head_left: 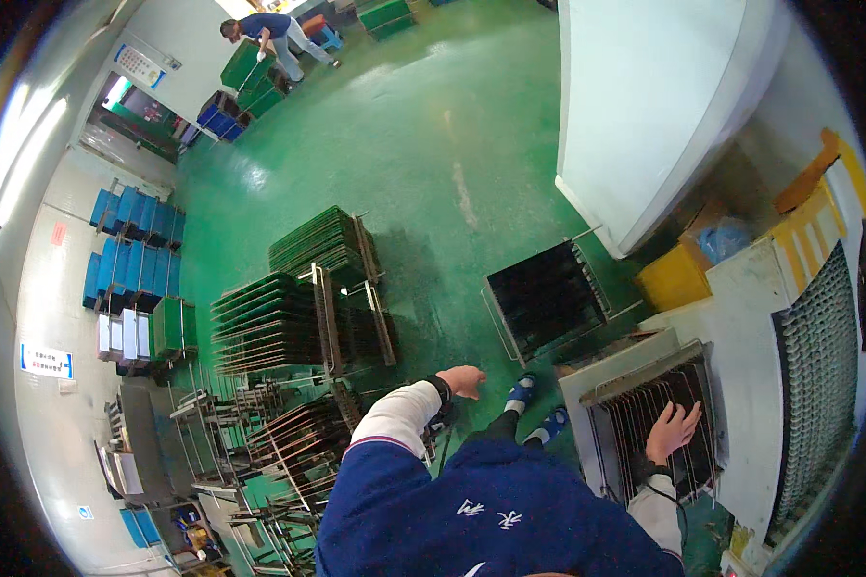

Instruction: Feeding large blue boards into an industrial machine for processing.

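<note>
My right hand (672,433) is open, its fingers spread over a slotted rack with thin metal wires and dark boards (635,423). The rack sits at the end of a pale machine, and whether my fingertips touch it I cannot tell. My left hand (464,382) is held out above the green floor, empty, its fingers loosely extended. Closest to that hand are racks of green panels (269,322) standing on the left. A dark wire-framed rack (546,298) rests on the floor ahead.
The machine has a mesh conveyor belt (818,356) at the far right. Beside it stands a yellow bin (674,279). Empty metal racks (231,409) crowd the left, with blue bins (135,274) along the wall. In the distance another person (271,38) bends over green crates (250,77).
</note>
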Motion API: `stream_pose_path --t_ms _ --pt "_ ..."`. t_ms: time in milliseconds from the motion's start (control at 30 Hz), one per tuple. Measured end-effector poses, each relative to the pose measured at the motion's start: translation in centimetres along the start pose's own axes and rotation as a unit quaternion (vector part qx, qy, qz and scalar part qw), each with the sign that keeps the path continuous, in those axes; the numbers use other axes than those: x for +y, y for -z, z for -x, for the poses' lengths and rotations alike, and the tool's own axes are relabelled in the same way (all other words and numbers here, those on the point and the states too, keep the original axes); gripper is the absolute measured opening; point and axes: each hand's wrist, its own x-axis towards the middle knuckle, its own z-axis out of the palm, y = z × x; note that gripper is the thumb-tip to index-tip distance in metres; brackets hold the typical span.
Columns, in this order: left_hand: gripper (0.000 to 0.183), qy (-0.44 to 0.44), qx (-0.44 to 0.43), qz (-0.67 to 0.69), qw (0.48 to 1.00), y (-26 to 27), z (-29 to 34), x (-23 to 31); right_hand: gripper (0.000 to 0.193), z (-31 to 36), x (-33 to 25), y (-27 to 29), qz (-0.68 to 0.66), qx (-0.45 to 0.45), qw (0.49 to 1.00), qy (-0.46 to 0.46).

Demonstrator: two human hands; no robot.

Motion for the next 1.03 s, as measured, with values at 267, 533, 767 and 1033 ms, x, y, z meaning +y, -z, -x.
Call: stream_pose_path --t_ms 267,533,767,1033 --pt "0.058 -0.001 -0.008 0.0 1.0 3.5 -3.7 3.5 0.037 -0.8 -0.5 0.0 0.017 -0.012 1.0 0.005" --pt "0.06 -0.028 -0.031 0.016 0.999 4.9 -6.1 4.1 0.036 -0.7 -0.2 -0.5 0.016 0.011 1.0 0.017" --pt "0.045 -0.084 -0.008 -0.075 0.994 7.7 -7.3 2.5 0.026 -1.5 -1.7 1.9 -0.001 0.044 0.99 0.13" --pt "0.057 -0.027 -0.063 0.025 0.997 10.5 -10.7 2.1 0.032 -1.9 -0.3 0.1 -0.012 0.089 0.992 0.092"
